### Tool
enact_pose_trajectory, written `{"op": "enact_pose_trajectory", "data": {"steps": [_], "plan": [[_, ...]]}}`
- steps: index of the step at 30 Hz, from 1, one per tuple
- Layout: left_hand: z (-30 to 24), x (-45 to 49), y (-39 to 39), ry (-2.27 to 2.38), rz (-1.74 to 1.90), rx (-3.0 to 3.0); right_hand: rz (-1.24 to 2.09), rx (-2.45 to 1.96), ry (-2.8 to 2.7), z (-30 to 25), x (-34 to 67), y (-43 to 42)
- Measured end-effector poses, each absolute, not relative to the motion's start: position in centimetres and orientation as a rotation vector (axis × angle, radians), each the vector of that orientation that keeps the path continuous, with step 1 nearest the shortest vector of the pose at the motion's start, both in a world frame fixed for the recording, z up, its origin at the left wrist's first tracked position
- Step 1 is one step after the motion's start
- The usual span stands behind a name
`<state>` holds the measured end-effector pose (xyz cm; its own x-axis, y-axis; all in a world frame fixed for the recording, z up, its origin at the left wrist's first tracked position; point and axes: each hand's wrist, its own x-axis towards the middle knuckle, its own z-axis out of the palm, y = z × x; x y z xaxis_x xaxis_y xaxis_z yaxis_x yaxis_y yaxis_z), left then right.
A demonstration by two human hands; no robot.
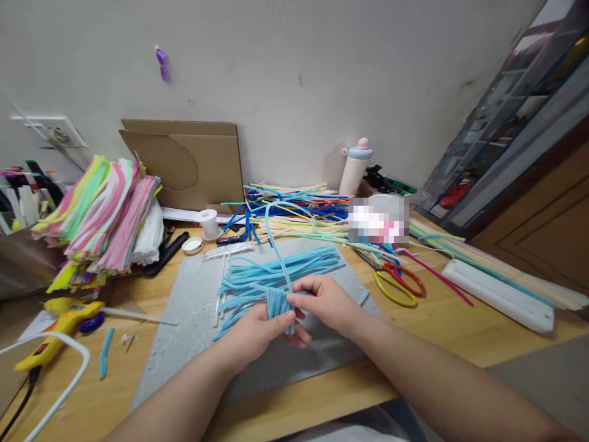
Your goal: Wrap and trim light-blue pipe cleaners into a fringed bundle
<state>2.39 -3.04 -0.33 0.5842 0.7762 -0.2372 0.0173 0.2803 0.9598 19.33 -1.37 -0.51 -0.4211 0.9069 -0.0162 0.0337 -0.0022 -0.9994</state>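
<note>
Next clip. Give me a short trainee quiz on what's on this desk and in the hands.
1. True or false: the left hand and right hand both grip the blue pipe-cleaner bundle.
2. What lies by the right edge of the grey mat? A stapler; B scissors; C hammer.
3. Fill in: the glue gun left of the mat is ____.
Key: 1 true; 2 B; 3 yellow.
</note>
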Motion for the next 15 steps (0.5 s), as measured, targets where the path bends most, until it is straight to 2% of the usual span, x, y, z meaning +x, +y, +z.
{"op": "enact_pose_trajectory", "data": {"steps": [5, 15], "plan": [[0.0, 1.6, -1.7, 1.099, 1.024, 1.322, 1.399, -1.145, -1.525, -0.6, 19.6, -0.9], [0.2, 0.3, -1.0, 1.083, 0.951, 1.945, 1.609, -1.182, -1.463, -0.7, 19.4, -1.1]]}}
